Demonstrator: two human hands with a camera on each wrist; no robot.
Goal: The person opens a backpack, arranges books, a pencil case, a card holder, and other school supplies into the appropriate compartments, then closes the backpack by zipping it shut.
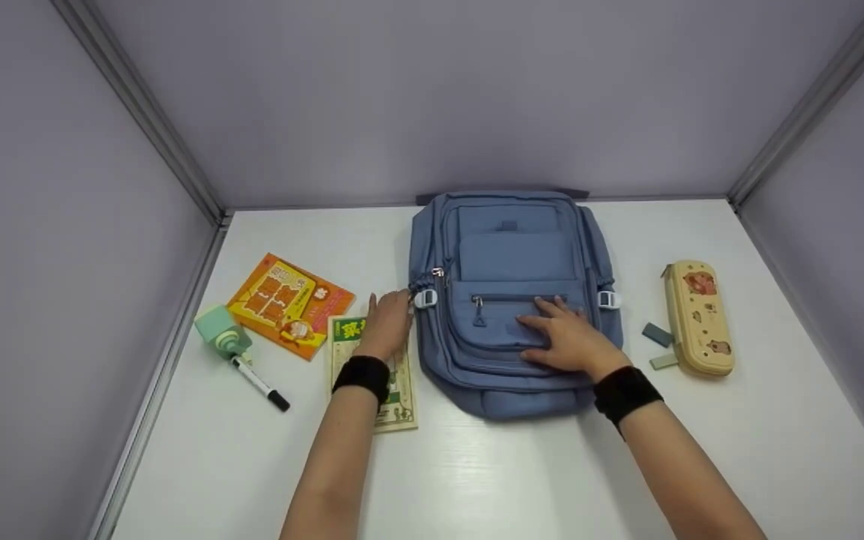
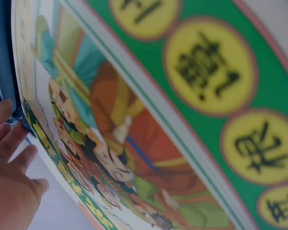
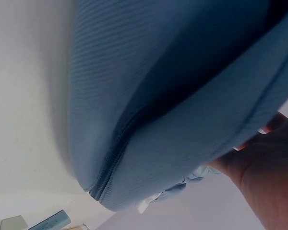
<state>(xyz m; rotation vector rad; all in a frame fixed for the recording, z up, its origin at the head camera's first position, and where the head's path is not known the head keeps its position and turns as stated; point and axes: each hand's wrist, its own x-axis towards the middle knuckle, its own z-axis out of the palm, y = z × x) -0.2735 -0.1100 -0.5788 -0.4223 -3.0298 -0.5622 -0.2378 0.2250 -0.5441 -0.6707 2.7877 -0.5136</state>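
Note:
A blue backpack point(image 1: 520, 259) lies front side up on the white table, with a zipped front pocket and white side buckles. At its left edge, beside the buckle, my left hand point(image 1: 385, 328) pinches a bit of the backpack's side with curled fingers. Under that arm lies a green-and-cream illustrated book point(image 1: 400, 401), which fills most of the left wrist view. My right hand point(image 1: 571, 337) rests spread out on the lower front pocket, fingers across the fabric below the zipper. In the right wrist view, a zipped fold of the backpack point(image 3: 182, 139) gapes in front of the palm.
To the left lie an orange booklet point(image 1: 289, 304), a mint-green object point(image 1: 222, 330) and a black-capped white marker point(image 1: 259, 384). On the right are a yellow pencil case point(image 1: 702, 319) and two small blocks, one dark teal point(image 1: 657, 334), one pale green point(image 1: 664, 361). Grey walls enclose the table.

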